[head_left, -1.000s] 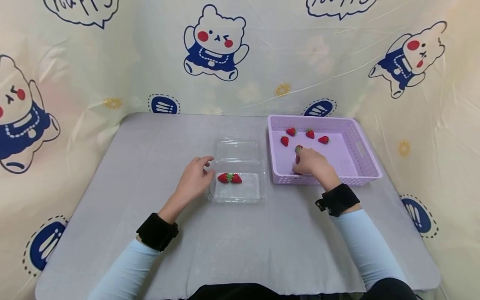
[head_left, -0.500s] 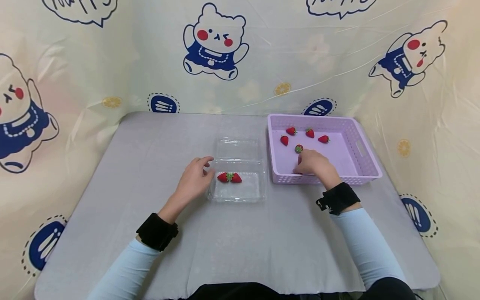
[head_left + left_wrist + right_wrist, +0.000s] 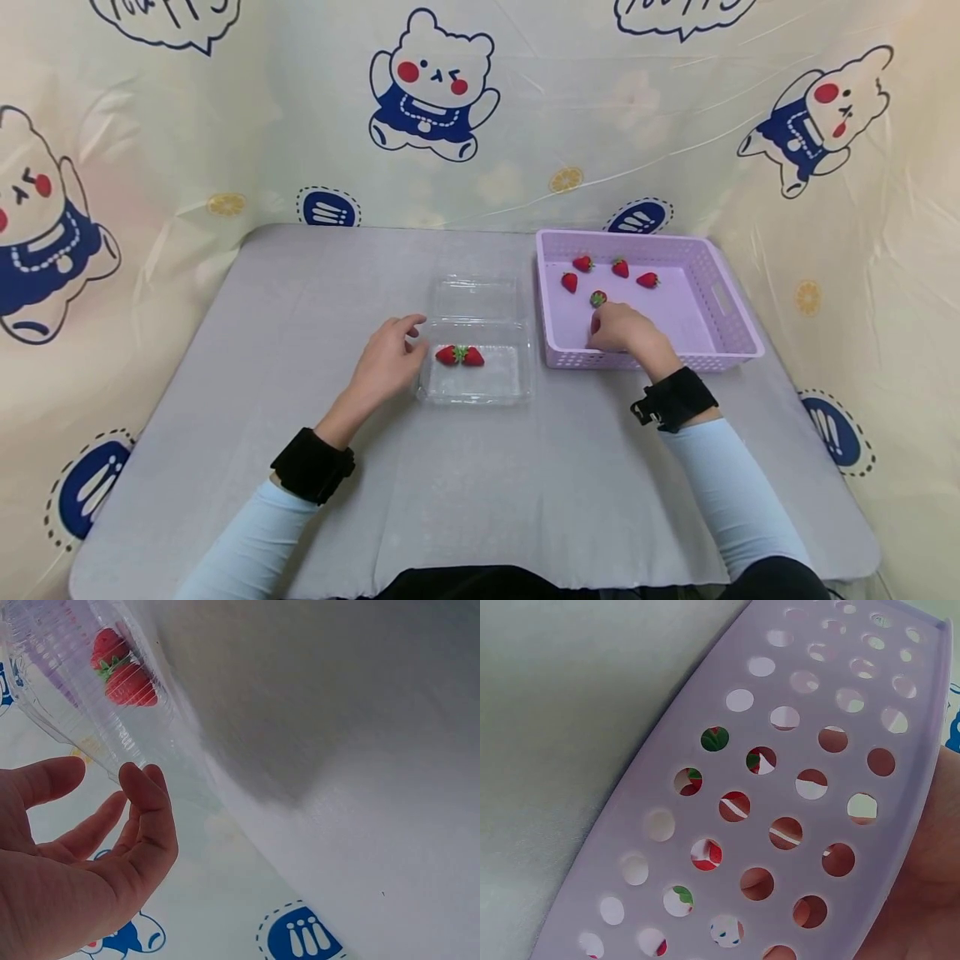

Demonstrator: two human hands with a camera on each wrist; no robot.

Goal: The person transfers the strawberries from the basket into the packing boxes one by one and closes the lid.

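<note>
A clear plastic clamshell box (image 3: 495, 379) stands with its lid raised in the middle of the table, two strawberries (image 3: 472, 357) lying inside with leafy ends together. My left hand (image 3: 386, 358) is at the box's left side, fingers loosely bent; in the left wrist view its fingertips (image 3: 142, 784) meet the box edge, with thumb and forefinger apart. Inside the purple basket (image 3: 720, 362), my right hand (image 3: 626, 327) reaches down by the near wall, fingers curled. Through the basket's holes, the right wrist view shows red and green parts of a strawberry (image 3: 715, 739) at those fingers; most of it is hidden.
Several more strawberries (image 3: 583, 263) lie loose in the basket's left half and back, one strawberry (image 3: 597, 298) just beyond my right hand. A grey cloth (image 3: 465, 492) covers the table. Behind hangs a patterned curtain (image 3: 300, 100).
My right hand has shifted very slightly to the right within the basket, and the strawberry glimpsed under its fingertips is now covered. The left hand and the box stay where they were.
</note>
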